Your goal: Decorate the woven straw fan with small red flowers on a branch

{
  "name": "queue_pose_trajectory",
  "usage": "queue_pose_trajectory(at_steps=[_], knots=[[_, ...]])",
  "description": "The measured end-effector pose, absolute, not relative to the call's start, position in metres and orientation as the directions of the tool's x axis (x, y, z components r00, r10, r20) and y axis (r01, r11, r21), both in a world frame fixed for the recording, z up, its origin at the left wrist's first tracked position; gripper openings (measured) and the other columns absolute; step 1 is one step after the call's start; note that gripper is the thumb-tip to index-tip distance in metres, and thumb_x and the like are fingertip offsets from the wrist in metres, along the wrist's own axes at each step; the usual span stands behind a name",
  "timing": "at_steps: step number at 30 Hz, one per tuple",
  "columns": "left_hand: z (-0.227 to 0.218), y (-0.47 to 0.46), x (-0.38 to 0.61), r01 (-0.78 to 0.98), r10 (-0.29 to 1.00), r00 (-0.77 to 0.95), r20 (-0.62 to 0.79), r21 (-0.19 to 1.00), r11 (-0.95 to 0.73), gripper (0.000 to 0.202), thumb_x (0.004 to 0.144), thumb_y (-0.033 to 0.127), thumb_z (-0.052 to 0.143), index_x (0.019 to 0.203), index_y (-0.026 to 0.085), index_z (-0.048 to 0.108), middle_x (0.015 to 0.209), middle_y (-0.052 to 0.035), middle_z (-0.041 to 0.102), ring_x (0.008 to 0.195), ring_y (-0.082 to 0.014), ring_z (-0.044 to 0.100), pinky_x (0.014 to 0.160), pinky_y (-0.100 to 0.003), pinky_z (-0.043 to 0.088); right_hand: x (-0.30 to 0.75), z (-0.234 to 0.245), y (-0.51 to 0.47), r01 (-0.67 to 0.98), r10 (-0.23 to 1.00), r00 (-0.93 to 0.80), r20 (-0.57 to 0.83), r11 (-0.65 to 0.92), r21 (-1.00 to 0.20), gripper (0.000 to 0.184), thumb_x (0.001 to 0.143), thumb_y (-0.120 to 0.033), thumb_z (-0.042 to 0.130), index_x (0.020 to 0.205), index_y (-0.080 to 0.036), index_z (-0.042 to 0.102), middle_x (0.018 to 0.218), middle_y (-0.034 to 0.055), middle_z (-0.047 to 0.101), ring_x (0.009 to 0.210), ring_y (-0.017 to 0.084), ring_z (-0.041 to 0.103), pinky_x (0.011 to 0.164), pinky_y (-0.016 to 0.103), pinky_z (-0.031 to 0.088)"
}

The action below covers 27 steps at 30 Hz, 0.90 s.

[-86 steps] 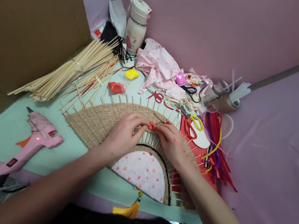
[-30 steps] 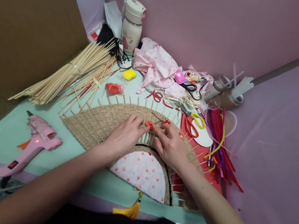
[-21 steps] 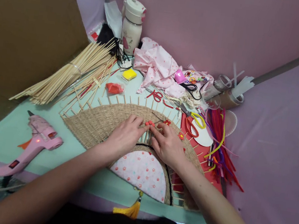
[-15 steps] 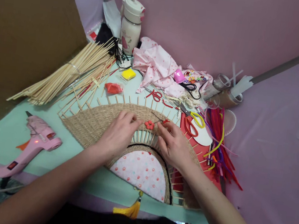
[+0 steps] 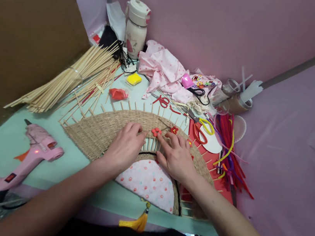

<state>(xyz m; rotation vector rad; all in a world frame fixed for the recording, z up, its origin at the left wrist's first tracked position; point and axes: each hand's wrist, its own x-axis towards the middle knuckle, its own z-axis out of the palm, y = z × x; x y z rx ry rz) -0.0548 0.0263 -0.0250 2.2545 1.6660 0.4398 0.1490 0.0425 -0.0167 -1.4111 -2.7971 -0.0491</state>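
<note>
A woven fan point(image 5: 106, 124) of twine on thin wooden sticks lies across the table, with a half-round of pink patterned cloth point(image 5: 148, 183) at its base and a yellow tassel point(image 5: 138, 221) hanging below. On the weave, a small red flower point(image 5: 156, 132) lies between my two hands. My right hand point(image 5: 178, 156) has its fingers apart, the index fingertip at the flower's lower edge. My left hand point(image 5: 127, 144) rests flat on the fan to the flower's left, holding nothing. Above my right fingers another red flower point(image 5: 174, 130) with a yellow middle shows beside a dark twig-like line.
A pink glue gun point(image 5: 33, 155) with a lit light lies at left. Behind it is a bundle of sticks point(image 5: 66, 79). Scissors point(image 5: 201, 130), pipe cleaners point(image 5: 226, 147) and cups point(image 5: 243, 102) are at right. A bottle point(image 5: 136, 29) and crumpled cloth point(image 5: 162, 70) stand behind.
My right hand has shifted slightly down, bringing its index fingertip to the red flower and uncovering the flower above. My left hand has drawn slightly back from it.
</note>
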Motion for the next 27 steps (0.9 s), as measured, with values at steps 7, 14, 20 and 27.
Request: queue_pose_trajectory(at_steps=[7,14,20,27], knots=[[-0.021,0.026,-0.055,0.87,0.957,0.288,0.04,0.406,-0.279,0.031,0.095,0.022,0.04,0.112,0.015,0.064,0.108,-0.0119,0.054,0.107,-0.0255,0.044,0.091,-0.041,0.045,0.15,-0.014,0.048,0.824,0.823,-0.564,0.064,0.566,-0.014,0.05,0.09,-0.041,0.052,0.138,-0.023,0.052,0.127,0.014,0.054,0.114,0.032,0.044,0.09,0.046,0.038],[-0.023,0.027,-0.049,0.871,0.952,0.306,0.02,0.398,-0.289,0.035,0.095,0.022,0.039,0.123,0.016,0.059,0.108,-0.0122,0.053,0.108,-0.026,0.042,0.091,-0.042,0.045,0.149,-0.013,0.054,0.832,0.831,-0.555,0.044,0.555,-0.004,0.047,0.092,-0.043,0.05,0.135,-0.024,0.055,0.126,0.0148,0.054,0.111,0.033,0.044,0.088,0.047,0.039],[-0.022,0.029,-0.048,0.871,0.953,0.302,-0.001,0.406,-0.275,0.035,0.095,0.022,0.039,0.122,0.014,0.06,0.112,-0.0128,0.052,0.108,-0.0267,0.042,0.091,-0.042,0.045,0.148,-0.009,0.059,0.839,0.84,-0.541,0.051,0.543,-0.039,0.047,0.092,-0.044,0.051,0.135,-0.027,0.055,0.13,0.0141,0.051,0.113,0.032,0.043,0.091,0.047,0.038],[-0.023,0.03,-0.047,0.871,0.95,0.312,0.007,0.396,-0.289,0.036,0.095,0.019,0.038,0.124,0.016,0.058,0.107,-0.0128,0.053,0.108,-0.0261,0.042,0.089,-0.042,0.045,0.139,-0.009,0.063,0.822,0.825,-0.566,0.018,0.565,-0.062,0.043,0.092,-0.045,0.049,0.13,-0.026,0.059,0.127,0.0146,0.052,0.114,0.033,0.044,0.091,0.05,0.038]])
